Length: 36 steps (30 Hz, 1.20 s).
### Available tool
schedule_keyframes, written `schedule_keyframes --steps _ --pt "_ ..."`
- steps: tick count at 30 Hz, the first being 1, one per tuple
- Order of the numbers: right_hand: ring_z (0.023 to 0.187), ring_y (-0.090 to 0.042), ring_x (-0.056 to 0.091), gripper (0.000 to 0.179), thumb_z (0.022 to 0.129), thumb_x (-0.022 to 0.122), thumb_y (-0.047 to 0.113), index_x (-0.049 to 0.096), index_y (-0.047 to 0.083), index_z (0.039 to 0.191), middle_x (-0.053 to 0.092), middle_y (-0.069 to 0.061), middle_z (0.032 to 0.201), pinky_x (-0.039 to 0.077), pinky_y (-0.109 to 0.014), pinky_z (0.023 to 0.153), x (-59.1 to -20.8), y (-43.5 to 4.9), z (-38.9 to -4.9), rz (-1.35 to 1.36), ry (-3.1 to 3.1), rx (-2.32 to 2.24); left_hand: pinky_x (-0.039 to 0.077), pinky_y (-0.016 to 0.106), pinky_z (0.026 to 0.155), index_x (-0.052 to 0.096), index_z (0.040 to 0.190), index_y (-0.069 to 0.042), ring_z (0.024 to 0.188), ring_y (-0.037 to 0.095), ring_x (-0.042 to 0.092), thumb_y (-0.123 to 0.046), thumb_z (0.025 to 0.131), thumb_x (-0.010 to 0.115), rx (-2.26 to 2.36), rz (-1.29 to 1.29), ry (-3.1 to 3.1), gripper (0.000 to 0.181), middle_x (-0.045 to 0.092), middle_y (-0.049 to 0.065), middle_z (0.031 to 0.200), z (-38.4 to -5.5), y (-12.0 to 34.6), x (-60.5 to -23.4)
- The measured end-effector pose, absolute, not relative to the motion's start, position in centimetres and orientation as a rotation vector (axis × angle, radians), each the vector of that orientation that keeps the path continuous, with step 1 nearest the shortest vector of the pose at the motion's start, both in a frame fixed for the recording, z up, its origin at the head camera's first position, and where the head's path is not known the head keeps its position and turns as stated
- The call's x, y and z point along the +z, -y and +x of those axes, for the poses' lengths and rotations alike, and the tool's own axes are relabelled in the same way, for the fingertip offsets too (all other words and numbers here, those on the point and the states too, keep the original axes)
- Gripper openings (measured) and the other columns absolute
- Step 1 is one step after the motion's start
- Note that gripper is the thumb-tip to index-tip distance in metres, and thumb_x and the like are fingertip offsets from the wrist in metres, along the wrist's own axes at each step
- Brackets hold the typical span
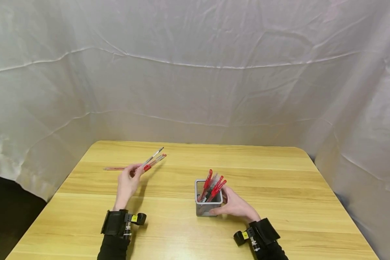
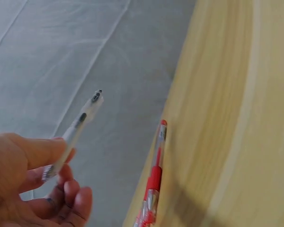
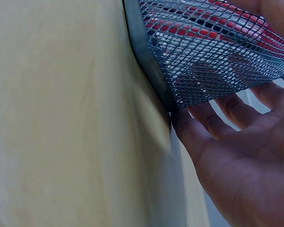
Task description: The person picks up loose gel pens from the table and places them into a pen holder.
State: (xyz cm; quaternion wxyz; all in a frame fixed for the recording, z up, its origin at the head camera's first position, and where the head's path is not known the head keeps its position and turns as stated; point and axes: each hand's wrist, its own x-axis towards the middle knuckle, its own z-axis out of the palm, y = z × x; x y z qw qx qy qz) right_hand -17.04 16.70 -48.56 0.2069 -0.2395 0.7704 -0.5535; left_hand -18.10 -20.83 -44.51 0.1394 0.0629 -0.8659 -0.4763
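Observation:
My left hand pinches a clear pen with black parts between thumb and index finger, its other fingers curled loosely below. The pen slants up to the right, above the table. Red pens lie close by, beyond that hand, and another red pen extends to its left, partly hidden by the hand. My right hand grips a square mesh pen holder from its right side, thumb at the front and fingers behind. Upright in the holder, several red-capped pens lean together with some clear and black ones.
The wooden table has rounded far corners. Pale grey cloth hangs behind it and along both sides. Each wrist wears a black strap with a small camera. A dark area shows beyond the table's left edge.

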Motion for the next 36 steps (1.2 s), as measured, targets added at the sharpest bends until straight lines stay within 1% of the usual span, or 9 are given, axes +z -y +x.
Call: schedule_keyframes --steps 5,10,12,16,19,23,29,32,36 --pt "0.135 -0.041 0.051 0.089 0.078 0.084 0.016 0.033 0.000 0.150 0.053 -0.023 0.142 0.043 -0.052 0.113 -48.5 -16.7 -17.0 -0.658 -2.141 -1.546 0.043 0.012 0.063 0.070 0.118 0.004 0.075 -0.003 0.052 -0.018 0.100 0.062 -1.492 0.194 2.306 0.030 0.070 0.020 0.101 -18.1 20.7 -44.1" --pt "0.129 -0.037 0.055 0.086 0.078 0.084 0.015 0.036 0.001 0.148 0.057 -0.022 0.139 0.048 -0.039 0.108 -48.4 -16.7 -17.0 -0.661 -2.155 -1.542 0.049 0.012 0.067 0.068 0.122 0.006 0.079 0.000 0.059 -0.016 0.098 0.065 -1.785 0.236 2.103 0.032 0.068 -0.010 0.090 -18.1 20.8 -43.7" --pt "0.129 -0.036 0.055 0.088 0.077 0.085 0.015 0.035 0.002 0.149 0.058 -0.021 0.138 0.047 -0.040 0.108 -48.4 -16.7 -17.0 -0.667 -2.162 -1.541 0.050 0.012 0.071 0.068 0.121 0.004 0.083 0.003 0.061 -0.015 0.098 0.066 -1.931 0.278 2.003 0.030 0.066 -0.015 0.087 -18.2 20.9 -43.5" --pt "0.131 -0.037 0.053 0.092 0.077 0.085 0.015 0.033 0.003 0.151 0.058 -0.021 0.139 0.044 -0.048 0.111 -48.4 -16.7 -17.0 -0.684 -2.167 -1.545 0.054 0.014 0.081 0.075 0.105 -0.009 0.085 0.006 0.063 -0.007 0.098 0.063 -2.219 0.293 1.698 0.014 0.064 -0.008 0.092 -18.3 21.0 -43.3" --pt "0.130 -0.036 0.054 0.088 0.078 0.085 0.015 0.035 0.002 0.149 0.058 -0.021 0.138 0.046 -0.041 0.109 -48.3 -16.7 -17.0 -0.676 -2.166 -1.544 0.056 0.016 0.085 0.077 0.093 -0.013 0.085 0.008 0.062 0.000 0.097 0.060 -2.361 0.240 1.452 0.022 0.064 -0.002 0.095 -18.4 20.8 -42.9" --pt "0.128 -0.034 0.055 0.086 0.078 0.084 0.015 0.036 0.002 0.148 0.058 -0.021 0.138 0.048 -0.032 0.106 -48.3 -16.7 -17.0 -0.673 -2.159 -1.545 0.056 0.018 0.088 0.077 0.091 -0.009 0.089 0.009 0.061 0.002 0.097 0.059 -2.407 0.182 1.282 0.022 0.065 0.001 0.097 -18.3 20.4 -42.5" --pt "0.129 -0.035 0.055 0.089 0.078 0.085 0.015 0.035 0.003 0.150 0.059 -0.020 0.138 0.045 -0.046 0.109 -48.4 -16.6 -17.1 -0.706 -2.170 -1.537 0.055 0.020 0.098 0.076 0.095 -0.009 0.100 0.010 0.064 0.003 0.098 0.058 -2.338 0.104 1.254 0.022 0.064 0.002 0.106 -17.9 19.7 -41.9" --pt "0.126 -0.033 0.057 0.086 0.078 0.085 0.015 0.037 0.002 0.148 0.060 -0.020 0.136 0.048 -0.037 0.106 -48.5 -16.7 -17.1 -0.697 -2.177 -1.530 0.055 0.016 0.092 0.077 0.101 -0.006 0.096 0.008 0.063 0.000 0.097 0.061 -2.219 0.081 1.360 0.017 0.069 -0.002 0.104 -17.6 19.2 -41.4" --pt "0.124 -0.031 0.058 0.082 0.078 0.085 0.015 0.039 0.001 0.145 0.060 -0.020 0.135 0.049 -0.022 0.101 -48.6 -16.7 -17.1 -0.682 -2.177 -1.527 0.053 0.013 0.074 0.074 0.110 0.004 0.083 0.005 0.065 -0.001 0.092 0.068 -2.045 0.056 1.481 0.019 0.075 -0.007 0.094 -17.2 18.4 -40.8"
